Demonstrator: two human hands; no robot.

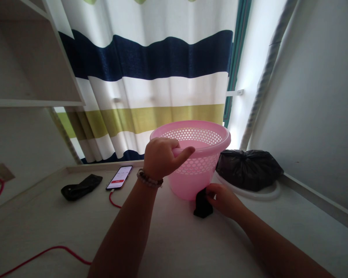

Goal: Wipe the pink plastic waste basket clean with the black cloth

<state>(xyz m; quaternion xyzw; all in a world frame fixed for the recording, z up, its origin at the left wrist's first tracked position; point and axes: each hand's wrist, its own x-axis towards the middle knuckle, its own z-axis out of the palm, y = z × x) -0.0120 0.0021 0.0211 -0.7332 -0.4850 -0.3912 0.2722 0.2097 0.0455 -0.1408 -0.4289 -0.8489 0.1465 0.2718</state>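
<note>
A pink plastic basket (191, 181) with a perforated upper wall stands upright on the white tabletop (174, 247). My left hand (162, 156), with a beaded bracelet on its wrist, grips the near left part of the basket's rim, the thumb lying over it. Low in front of the basket, my right hand (224, 199) pinches a small black cloth (203, 206), which hangs down beside the basket's base at its right. Whether the cloth touches the basket or the tabletop is hard to tell.
On the left lie a folded black item (81, 187) and a lit phone (119, 177) with a red cable (114, 201). A black plastic bag (249, 170) sits on a white ring-shaped rim (261, 196) at the right. A striped curtain (162, 90) hangs behind.
</note>
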